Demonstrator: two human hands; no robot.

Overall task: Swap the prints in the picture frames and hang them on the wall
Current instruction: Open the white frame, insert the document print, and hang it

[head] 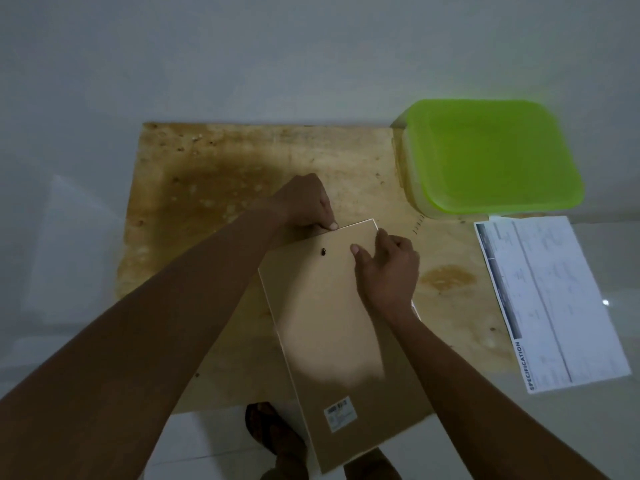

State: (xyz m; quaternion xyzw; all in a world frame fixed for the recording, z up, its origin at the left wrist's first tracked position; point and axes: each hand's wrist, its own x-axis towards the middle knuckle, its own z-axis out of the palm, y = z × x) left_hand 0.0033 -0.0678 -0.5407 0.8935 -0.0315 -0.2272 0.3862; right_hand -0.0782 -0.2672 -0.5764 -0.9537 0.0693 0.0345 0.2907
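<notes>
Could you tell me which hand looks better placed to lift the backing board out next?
Probably the left hand: its thumb and fingers pinch the far edge of the backing board, near the hanger hole. The right hand grips the board's side, thumb on its face, better suited to steadying it.

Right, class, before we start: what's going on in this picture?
A person holds a picture frame back side up over a plywood board. The left hand pinches its far edge, and the right hand grips the right edge, thumb on the backing, which is in place. A green-lidded container and a printed sheet lie to the right.
</notes>
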